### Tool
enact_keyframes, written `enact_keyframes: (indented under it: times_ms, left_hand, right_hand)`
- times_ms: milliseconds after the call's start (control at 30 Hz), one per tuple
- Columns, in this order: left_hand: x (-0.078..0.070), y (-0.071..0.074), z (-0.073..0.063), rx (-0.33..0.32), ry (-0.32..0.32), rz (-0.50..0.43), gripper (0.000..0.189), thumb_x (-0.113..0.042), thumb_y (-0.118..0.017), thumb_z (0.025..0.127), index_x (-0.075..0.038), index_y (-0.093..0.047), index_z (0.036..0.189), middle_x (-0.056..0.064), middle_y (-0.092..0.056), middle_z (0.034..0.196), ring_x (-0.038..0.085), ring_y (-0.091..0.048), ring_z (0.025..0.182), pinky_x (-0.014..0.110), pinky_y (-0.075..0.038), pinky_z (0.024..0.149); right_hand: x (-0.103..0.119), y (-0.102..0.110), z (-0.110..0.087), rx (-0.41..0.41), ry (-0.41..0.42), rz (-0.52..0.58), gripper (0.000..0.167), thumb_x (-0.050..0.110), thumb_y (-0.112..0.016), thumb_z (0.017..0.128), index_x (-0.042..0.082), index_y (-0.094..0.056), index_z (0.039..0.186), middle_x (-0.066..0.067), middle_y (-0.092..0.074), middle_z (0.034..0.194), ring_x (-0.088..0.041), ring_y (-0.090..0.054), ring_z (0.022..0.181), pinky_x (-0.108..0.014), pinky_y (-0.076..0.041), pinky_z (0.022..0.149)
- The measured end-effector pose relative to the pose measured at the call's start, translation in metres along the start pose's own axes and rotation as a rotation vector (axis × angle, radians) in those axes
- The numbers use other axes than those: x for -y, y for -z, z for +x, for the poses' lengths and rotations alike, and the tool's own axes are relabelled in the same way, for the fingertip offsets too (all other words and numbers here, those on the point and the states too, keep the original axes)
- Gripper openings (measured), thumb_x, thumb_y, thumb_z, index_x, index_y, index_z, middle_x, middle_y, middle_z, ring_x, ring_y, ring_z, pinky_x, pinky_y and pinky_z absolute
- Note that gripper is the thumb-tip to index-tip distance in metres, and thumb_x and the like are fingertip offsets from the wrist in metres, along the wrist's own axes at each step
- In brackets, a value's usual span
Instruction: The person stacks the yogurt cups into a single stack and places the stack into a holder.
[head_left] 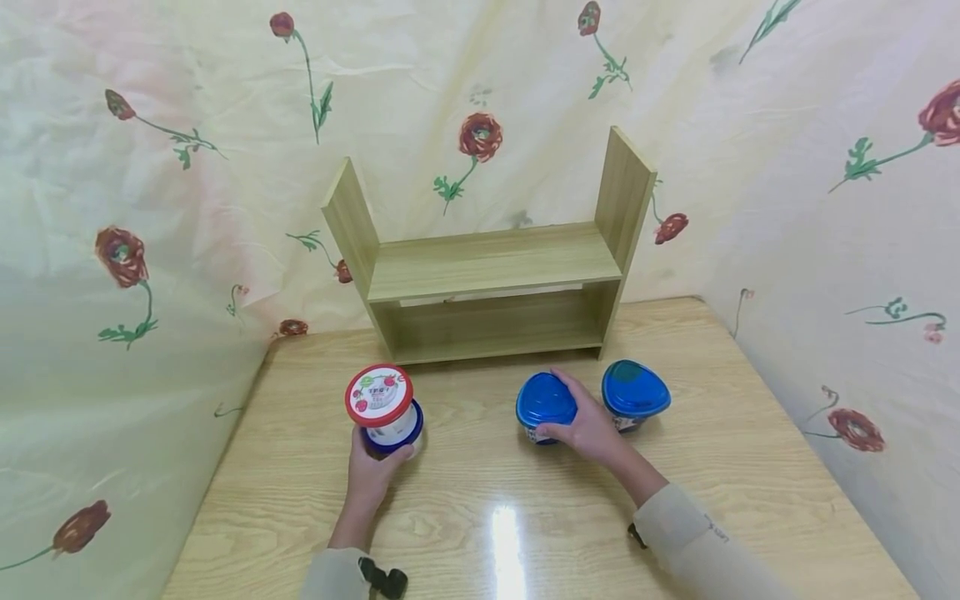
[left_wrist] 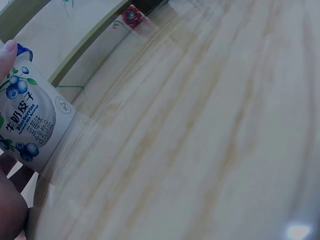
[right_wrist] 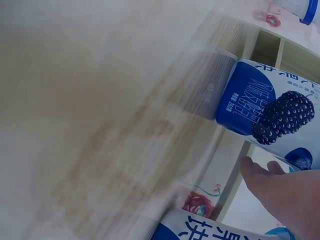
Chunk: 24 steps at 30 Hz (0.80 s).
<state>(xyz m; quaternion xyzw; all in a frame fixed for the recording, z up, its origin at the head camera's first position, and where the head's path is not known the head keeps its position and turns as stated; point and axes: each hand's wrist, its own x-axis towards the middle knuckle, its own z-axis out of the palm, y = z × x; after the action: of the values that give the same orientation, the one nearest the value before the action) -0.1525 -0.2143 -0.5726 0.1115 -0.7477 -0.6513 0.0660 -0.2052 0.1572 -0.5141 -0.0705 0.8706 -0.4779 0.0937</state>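
Note:
In the head view my left hand (head_left: 369,473) grips a white tub with a dark blue lid (head_left: 413,433). A second white tub with a red lid (head_left: 379,395) is stacked on it. The left wrist view shows blueberries printed on the gripped tub (left_wrist: 31,107). My right hand (head_left: 592,429) holds a rounded-triangular tub with a bright blue lid (head_left: 545,398), thumb and fingers at its sides. A blackberry is printed on that tub (right_wrist: 272,107) in the right wrist view. A similar blue-lidded tub (head_left: 634,388) stands just right of this hand.
A two-tier wooden shelf (head_left: 495,260) with raised side panels stands at the back of the wooden table (head_left: 465,525). Flower-patterned cloth (head_left: 187,275) hangs behind and at both sides.

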Motion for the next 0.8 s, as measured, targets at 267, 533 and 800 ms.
enact_keyframes:
  times_ms: [267, 533, 800]
  left_hand:
    - [-0.002, 0.0001, -0.0012, 0.007, 0.005, 0.0, 0.11, -0.028, -0.088, 0.079, -0.013, -0.016, 0.16, 0.016, -0.03, 0.158, 0.037, -0.026, 0.148, 0.055, -0.022, 0.121]
    - [-0.0022, 0.0012, 0.0008, 0.012, 0.025, 0.005, 0.108, -0.025, -0.087, 0.081, -0.014, -0.014, 0.16, 0.016, -0.029, 0.159, 0.037, -0.026, 0.147, 0.055, -0.023, 0.12]
    - [-0.0006, 0.0017, -0.0009, 0.005, -0.005, -0.006, 0.109, -0.026, -0.089, 0.079, -0.013, -0.017, 0.159, 0.016, -0.032, 0.157, 0.037, -0.028, 0.146, 0.056, -0.022, 0.12]
  right_hand:
    - [-0.0033, -0.0006, 0.001, 0.012, -0.05, 0.025, 0.105, 0.056, -0.082, 0.077, 0.036, -0.021, 0.16, -0.022, -0.02, 0.163, -0.057, -0.024, 0.142, -0.074, -0.035, 0.104]
    - [-0.0007, -0.0007, -0.001, 0.028, -0.029, 0.055, 0.1, 0.053, -0.079, 0.083, 0.033, -0.02, 0.161, -0.022, -0.019, 0.164, -0.057, -0.024, 0.142, -0.073, -0.035, 0.104]
    - [-0.0022, -0.0002, -0.0056, 0.056, 0.03, 0.09, 0.093, 0.048, -0.077, 0.087, 0.033, -0.022, 0.16, -0.018, -0.018, 0.165, -0.055, -0.023, 0.144, -0.074, -0.032, 0.106]
